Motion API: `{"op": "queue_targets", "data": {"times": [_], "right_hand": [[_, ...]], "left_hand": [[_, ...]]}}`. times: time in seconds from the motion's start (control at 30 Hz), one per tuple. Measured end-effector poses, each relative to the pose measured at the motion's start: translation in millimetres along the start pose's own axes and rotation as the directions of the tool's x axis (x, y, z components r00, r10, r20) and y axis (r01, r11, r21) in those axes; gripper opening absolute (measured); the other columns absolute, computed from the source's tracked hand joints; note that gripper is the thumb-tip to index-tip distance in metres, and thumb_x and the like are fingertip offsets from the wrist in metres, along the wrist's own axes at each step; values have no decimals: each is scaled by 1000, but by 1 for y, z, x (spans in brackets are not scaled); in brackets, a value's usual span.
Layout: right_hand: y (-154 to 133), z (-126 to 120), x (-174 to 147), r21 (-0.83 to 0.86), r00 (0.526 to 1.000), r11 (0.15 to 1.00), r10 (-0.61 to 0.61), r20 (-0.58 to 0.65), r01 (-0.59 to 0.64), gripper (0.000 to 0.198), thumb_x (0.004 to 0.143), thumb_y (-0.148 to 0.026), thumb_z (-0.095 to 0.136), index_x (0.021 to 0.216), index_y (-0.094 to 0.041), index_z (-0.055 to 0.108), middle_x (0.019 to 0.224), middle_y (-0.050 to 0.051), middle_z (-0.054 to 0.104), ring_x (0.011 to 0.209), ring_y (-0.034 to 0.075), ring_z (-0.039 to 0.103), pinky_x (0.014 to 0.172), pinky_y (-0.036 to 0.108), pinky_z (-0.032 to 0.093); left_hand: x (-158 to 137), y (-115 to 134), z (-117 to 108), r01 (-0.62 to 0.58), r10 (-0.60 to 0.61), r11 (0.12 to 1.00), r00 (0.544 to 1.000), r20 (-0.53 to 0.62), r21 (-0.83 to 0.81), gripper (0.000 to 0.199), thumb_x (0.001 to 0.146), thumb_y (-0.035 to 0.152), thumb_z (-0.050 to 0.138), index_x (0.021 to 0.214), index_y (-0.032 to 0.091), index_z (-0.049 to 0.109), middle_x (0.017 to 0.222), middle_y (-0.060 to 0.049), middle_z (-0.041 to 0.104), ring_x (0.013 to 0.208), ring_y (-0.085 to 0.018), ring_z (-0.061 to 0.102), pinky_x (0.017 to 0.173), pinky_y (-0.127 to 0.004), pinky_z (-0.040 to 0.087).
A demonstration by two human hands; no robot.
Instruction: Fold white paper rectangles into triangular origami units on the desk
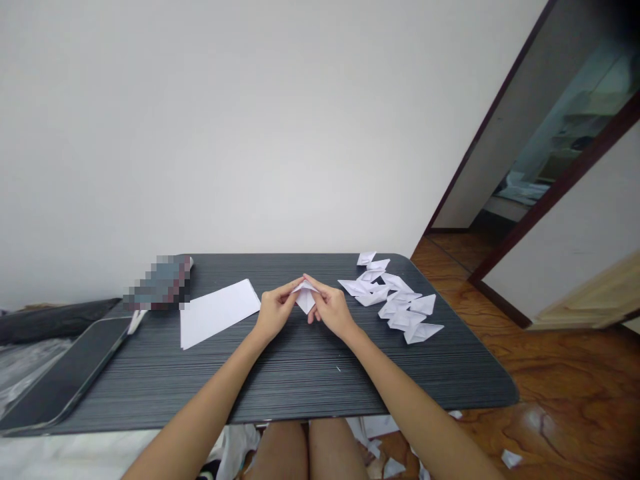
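Between my two hands is a small folded piece of white paper point(306, 301), held above the dark table with its point facing down toward me. My left hand point(273, 311) pinches its left side between thumb and fingers. The right side is pinched by my right hand point(331, 308), some of whose fingers curl beneath the paper. Both sets of fingertips almost meet at the top fold. To the right lie several folded white paper boats point(399, 300), close together and partly overlapping. A stack of white paper sheets point(220, 313) rests to the left of my left hand.
The dark wood-grain table point(300, 393) stands against a pale wall point(280, 133). A pixelated object point(159, 283) sits at its back left, near a dark flat panel point(65, 373). Paper scraps point(511, 458) lie on the wooden floor point(565, 380). A doorway opens at right.
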State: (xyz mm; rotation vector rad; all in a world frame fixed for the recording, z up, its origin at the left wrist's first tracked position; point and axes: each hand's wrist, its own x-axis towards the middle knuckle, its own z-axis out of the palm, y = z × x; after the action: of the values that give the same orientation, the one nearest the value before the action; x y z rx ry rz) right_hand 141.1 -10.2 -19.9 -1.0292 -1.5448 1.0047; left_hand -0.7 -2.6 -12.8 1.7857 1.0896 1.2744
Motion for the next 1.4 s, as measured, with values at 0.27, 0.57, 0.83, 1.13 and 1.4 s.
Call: {"op": "queue_targets", "data": {"times": [0.27, 0.57, 0.83, 1.13, 1.4], "right_hand": [[-3, -14, 4, 450, 980, 892, -46, 192, -46, 32, 68, -25, 56, 99, -17, 62, 80, 5, 66, 63, 16, 60, 55, 28, 47], [7, -11, 6, 336, 991, 939, 31, 126, -72, 66, 63, -22, 63, 124, -17, 39, 69, -1, 64, 60, 11, 56, 60, 27, 48], [15, -11, 11, 200, 996, 978, 67, -53, -55, 44, 63, -30, 61, 102, -10, 57, 72, 5, 65, 55, 13, 57, 55, 28, 49], [10, -14, 10, 147, 996, 987, 76, -41, -70, 28, 67, -38, 57, 73, -11, 62, 57, 1, 59, 43, 7, 46, 38, 18, 34], [7, -11, 8, 184, 995, 979, 99, -33, -91, 32, 71, -45, 50, 66, -13, 55, 44, -3, 51, 29, 6, 42, 27, 17, 24]], "left_hand": [[2, -5, -13, 116, -84, 925, 991, 102, -363, 25, 66, 21, 57, 88, 13, 66, 87, -7, 67, 79, -21, 61, 71, -31, 48], [2, -1, -4, 142, -131, 960, 989, 63, -240, 48, 65, 29, 62, 108, 10, 55, 104, -12, 61, 87, -22, 59, 77, -33, 46], [-3, -9, 5, 337, -264, 901, 926, 271, -275, 40, 65, 34, 63, 93, 5, 59, 88, -14, 66, 81, -22, 62, 78, -38, 48], [-5, -2, 4, 298, -189, 924, 902, 389, -241, 26, 72, 33, 55, 65, 8, 53, 57, -6, 61, 44, -12, 58, 41, -20, 41], [-9, -11, 10, 235, -138, 952, 903, 407, -198, 29, 81, 38, 39, 67, 13, 43, 45, 5, 47, 31, -6, 47, 30, -14, 28]]}}
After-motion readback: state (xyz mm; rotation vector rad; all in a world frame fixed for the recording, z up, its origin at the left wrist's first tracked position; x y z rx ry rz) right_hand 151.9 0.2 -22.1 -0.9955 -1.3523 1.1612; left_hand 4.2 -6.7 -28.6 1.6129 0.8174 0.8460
